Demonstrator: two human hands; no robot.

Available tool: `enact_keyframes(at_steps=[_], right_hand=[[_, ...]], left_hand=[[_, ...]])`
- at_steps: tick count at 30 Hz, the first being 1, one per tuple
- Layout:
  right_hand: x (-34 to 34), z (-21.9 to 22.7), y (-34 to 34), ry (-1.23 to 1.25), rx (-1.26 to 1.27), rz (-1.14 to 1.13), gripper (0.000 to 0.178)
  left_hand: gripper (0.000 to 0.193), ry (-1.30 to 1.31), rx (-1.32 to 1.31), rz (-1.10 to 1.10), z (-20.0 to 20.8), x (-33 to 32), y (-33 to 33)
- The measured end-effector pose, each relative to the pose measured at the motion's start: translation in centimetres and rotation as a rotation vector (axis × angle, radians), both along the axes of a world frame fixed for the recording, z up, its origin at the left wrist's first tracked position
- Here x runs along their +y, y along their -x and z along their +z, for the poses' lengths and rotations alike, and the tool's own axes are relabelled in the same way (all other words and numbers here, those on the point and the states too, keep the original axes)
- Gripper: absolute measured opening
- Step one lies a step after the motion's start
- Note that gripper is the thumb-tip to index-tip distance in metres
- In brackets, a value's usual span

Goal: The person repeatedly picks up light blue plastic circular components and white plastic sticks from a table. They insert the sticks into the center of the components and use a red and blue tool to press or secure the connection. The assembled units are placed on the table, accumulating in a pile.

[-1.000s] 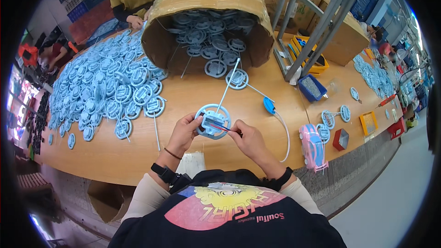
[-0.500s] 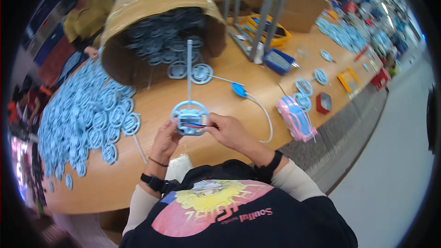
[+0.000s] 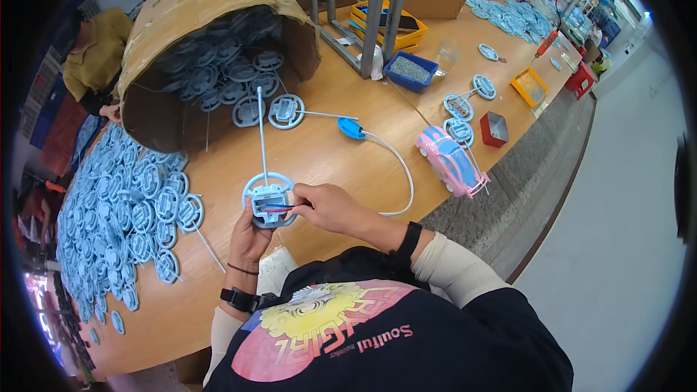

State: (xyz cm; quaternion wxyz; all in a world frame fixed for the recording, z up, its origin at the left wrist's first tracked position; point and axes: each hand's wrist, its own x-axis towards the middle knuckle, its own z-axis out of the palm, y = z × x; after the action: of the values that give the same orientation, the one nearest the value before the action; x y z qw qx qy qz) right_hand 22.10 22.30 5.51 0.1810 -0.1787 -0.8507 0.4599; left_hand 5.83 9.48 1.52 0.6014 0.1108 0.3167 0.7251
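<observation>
A light blue toy steering wheel with a long rod pointing away from me is held over the table, its open centre housing facing up. My left hand grips the wheel's lower left side, thumb on the housing. My right hand is closed in a pinch on thin red and dark wires that run into the housing; their ends are hidden by the fingers. Beyond my right hand lies a blue oval piece with a white cable curving back toward me.
A large pile of blue steering wheels covers the left side. A tipped cardboard box holds more. A pink toy car, red tray, blue bin and metal frame stand to the right. A person works at far left.
The view has shifted, so the table things sit further left in the picture. Both hands still hold the wheel and wires; the right fingers have moved slightly around the wires.
</observation>
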Motion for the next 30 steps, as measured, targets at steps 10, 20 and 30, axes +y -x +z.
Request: enact_keyframes(at_steps=[10,20,30], right_hand=[[2.6,-2.7,-0.1,0.153,-0.065,-0.065,0.016],[4.3,-3.1,-0.6,0.328,-0.076,-0.191,0.015],[4.2,-4.1,-1.3,0.383,-0.052,-0.241,0.015]], left_hand=[[0.044,-0.259,-0.103,0.747,-3.9,-5.2,20.0],[0.062,0.179,1.885,-0.085,-3.0,20.9,15.0],[0.088,0.528,2.073,-0.560,-2.4,25.8,11.4]])
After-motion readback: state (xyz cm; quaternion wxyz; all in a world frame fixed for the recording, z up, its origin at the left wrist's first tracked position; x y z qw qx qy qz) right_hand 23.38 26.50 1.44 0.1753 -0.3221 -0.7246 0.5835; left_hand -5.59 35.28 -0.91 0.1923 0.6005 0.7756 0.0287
